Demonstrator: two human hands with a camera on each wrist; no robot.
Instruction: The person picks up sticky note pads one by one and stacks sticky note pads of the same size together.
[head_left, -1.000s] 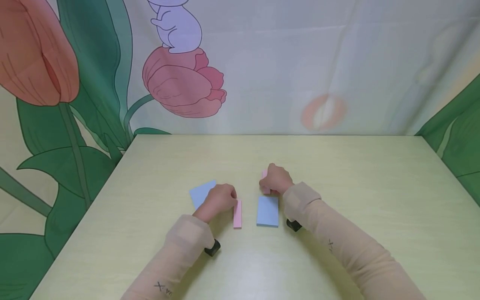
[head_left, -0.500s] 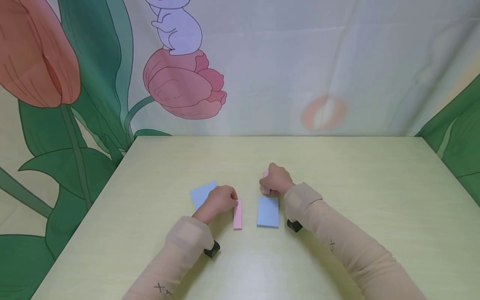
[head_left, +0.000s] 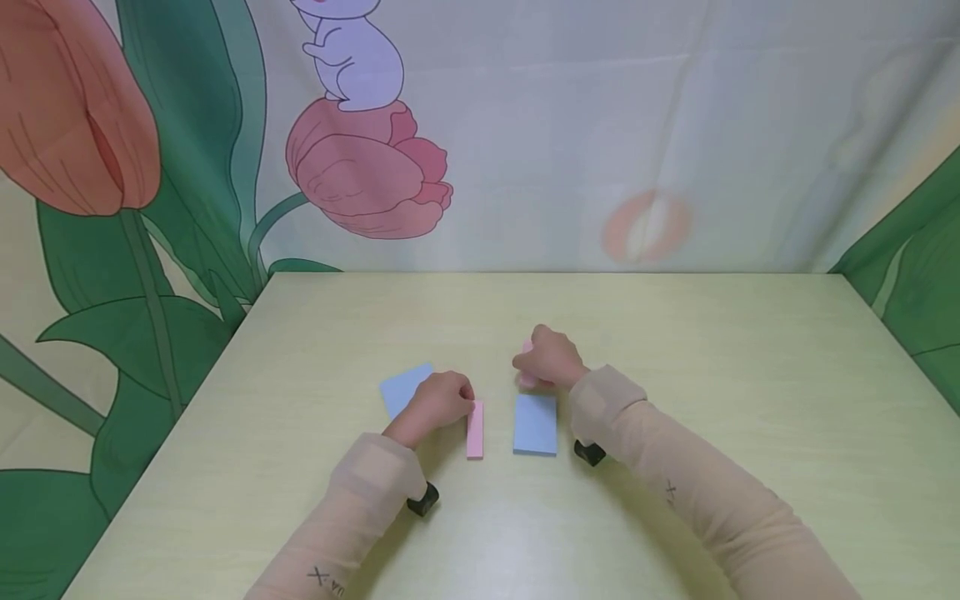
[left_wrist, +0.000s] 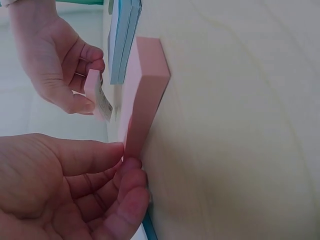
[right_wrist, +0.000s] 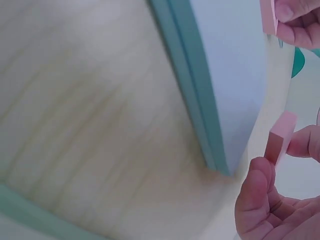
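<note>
My left hand pinches the far end of a narrow pink sticky note pad between thumb and fingers; in the left wrist view this pad lies along the table. Farther back and to the right, my right hand pinches a second pink sticky note pad. The left wrist view shows printing on the underside of that second pad, which is tilted. Just in front of my right hand lies a wider blue pad. Another blue pad sits askew, partly hidden behind my left hand.
The pale wooden table reaches back to a hanging cloth printed with tulips and a cartoon animal. Both wrists carry small black devices below the beige sleeves.
My right hand has shifted slightly left with its pink pad, which now tilts a little. My left hand and the blue pads stay where they were.
</note>
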